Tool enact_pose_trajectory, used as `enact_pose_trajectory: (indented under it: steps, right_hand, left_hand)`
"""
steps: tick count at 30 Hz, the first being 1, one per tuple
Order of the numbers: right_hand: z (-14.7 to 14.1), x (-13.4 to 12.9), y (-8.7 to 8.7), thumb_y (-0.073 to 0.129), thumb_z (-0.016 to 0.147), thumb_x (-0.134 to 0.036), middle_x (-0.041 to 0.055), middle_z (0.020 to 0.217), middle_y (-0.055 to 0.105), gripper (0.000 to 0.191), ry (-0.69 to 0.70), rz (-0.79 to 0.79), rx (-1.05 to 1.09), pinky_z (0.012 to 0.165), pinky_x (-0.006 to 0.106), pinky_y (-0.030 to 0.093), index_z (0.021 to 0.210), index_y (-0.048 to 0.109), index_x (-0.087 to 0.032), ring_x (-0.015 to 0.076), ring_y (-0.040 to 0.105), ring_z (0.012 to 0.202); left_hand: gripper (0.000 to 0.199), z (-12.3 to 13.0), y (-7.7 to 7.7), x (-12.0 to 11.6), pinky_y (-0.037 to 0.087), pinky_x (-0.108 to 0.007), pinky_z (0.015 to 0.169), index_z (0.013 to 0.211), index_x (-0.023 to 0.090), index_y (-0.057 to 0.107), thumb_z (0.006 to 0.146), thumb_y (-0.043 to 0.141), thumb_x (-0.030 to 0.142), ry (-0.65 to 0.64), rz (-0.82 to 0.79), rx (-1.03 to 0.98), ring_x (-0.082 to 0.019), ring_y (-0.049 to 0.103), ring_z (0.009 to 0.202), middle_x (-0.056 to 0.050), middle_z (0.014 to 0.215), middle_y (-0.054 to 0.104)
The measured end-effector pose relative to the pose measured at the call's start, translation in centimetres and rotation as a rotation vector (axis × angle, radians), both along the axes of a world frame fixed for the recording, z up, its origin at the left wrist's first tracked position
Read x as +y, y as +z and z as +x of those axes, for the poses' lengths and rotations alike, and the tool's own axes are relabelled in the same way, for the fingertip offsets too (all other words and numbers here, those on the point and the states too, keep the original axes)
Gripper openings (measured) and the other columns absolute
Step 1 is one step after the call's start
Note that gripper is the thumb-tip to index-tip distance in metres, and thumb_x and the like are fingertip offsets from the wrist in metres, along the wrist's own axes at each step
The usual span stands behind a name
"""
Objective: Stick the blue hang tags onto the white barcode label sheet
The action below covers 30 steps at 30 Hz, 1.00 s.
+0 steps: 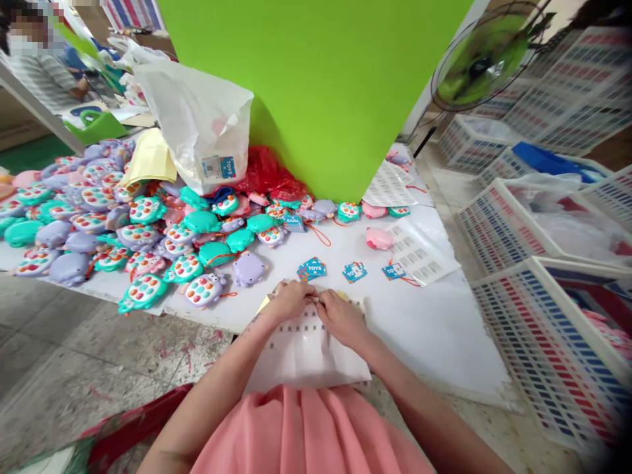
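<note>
On a concrete floor (pixel 83 349), seated at white sheeting (pixel 434 329). Far left, a co-worker (pixel 42 72) in a striped top. Next, a heap of teal, lilac and pink turtle toys (pixel 143 263), with a plastic bag (pixel 197 115) propped behind. Center, left hand (pixel 289 301) and right hand (pixel 342 319) rest on a printed sheet (pixel 306 352) at the lap. Both grips closed, fingertips meeting at the sheet's upper edge; anything pinched there is hidden by the fingers. Just beyond, loose TOYS tags (pixel 312 268). Behind them, a green board (pixel 316 85). Far right, a fan (pixel 481 59) and white crates (pixel 548 329), stacked.
</note>
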State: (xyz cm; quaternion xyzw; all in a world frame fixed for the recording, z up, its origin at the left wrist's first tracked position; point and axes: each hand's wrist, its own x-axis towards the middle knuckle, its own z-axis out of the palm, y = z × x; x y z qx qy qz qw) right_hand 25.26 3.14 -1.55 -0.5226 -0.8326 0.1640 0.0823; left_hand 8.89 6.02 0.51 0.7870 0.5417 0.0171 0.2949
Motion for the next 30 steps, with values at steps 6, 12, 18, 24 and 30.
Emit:
enact_pose_trajectory:
  steps: [6, 12, 18, 24, 30]
  right_hand:
    - [0.2, 0.3, -0.1, 0.037, 0.091, -0.023, 0.0041, 0.09, 0.057, 0.014, 0.039, -0.037, 0.049, 0.067, 0.028, 0.032, 0.091, 0.05, -0.019, 0.017, 0.053, 0.082]
    - [0.8, 0.7, 0.1, 0.033, 0.093, -0.025, 0.0032, 0.09, 0.056, 0.018, 0.134, -0.059, 0.052, 0.066, 0.027, 0.033, 0.092, 0.049, -0.019, 0.0157, 0.053, 0.079]
    - [1.0, 0.9, -0.1, 0.034, 0.092, -0.02, 0.0024, 0.086, 0.055, 0.016, 0.143, -0.078, 0.091, 0.069, 0.027, 0.034, 0.088, 0.05, -0.019, 0.015, 0.052, 0.078]
    - [0.7, 0.8, 0.2, 0.034, 0.093, -0.026, 0.0027, 0.085, 0.056, 0.019, 0.094, -0.084, 0.101, 0.067, 0.027, 0.033, 0.088, 0.051, -0.019, 0.0152, 0.052, 0.076]
    - [0.7, 1.0, -0.1, 0.034, 0.093, -0.025, 0.0022, 0.083, 0.057, 0.02, 0.074, -0.087, 0.087, 0.066, 0.026, 0.032, 0.088, 0.052, -0.019, 0.015, 0.052, 0.076]
  left_hand:
    - [0.021, -0.1, -0.4, 0.1, 0.037, -0.035, 0.092, 0.089, 0.028, 0.066, 0.083, 0.047, 0.021, -0.008, 0.004, -0.015, -0.019, 0.059, 0.096, 0.003, 0.097, 0.068]
    - [0.018, -0.4, -0.2, 0.0, 0.038, -0.031, 0.089, 0.088, 0.027, 0.066, 0.082, 0.049, 0.023, 0.001, -0.003, -0.047, -0.018, 0.06, 0.093, 0.004, 0.096, 0.069]
    - [0.019, -0.6, -0.5, 0.0, 0.039, -0.03, 0.088, 0.088, 0.027, 0.065, 0.081, 0.049, 0.02, -0.003, -0.01, -0.086, -0.017, 0.06, 0.091, 0.003, 0.095, 0.069]
    - [0.019, -0.7, -0.7, 0.0, 0.038, -0.032, 0.091, 0.089, 0.027, 0.065, 0.082, 0.047, 0.023, 0.017, -0.014, -0.097, -0.018, 0.06, 0.093, 0.003, 0.094, 0.069]
    - [0.019, -0.7, -0.3, -0.2, 0.037, -0.034, 0.093, 0.089, 0.026, 0.064, 0.082, 0.047, 0.023, 0.023, -0.036, -0.09, -0.018, 0.059, 0.094, 0.003, 0.096, 0.069]
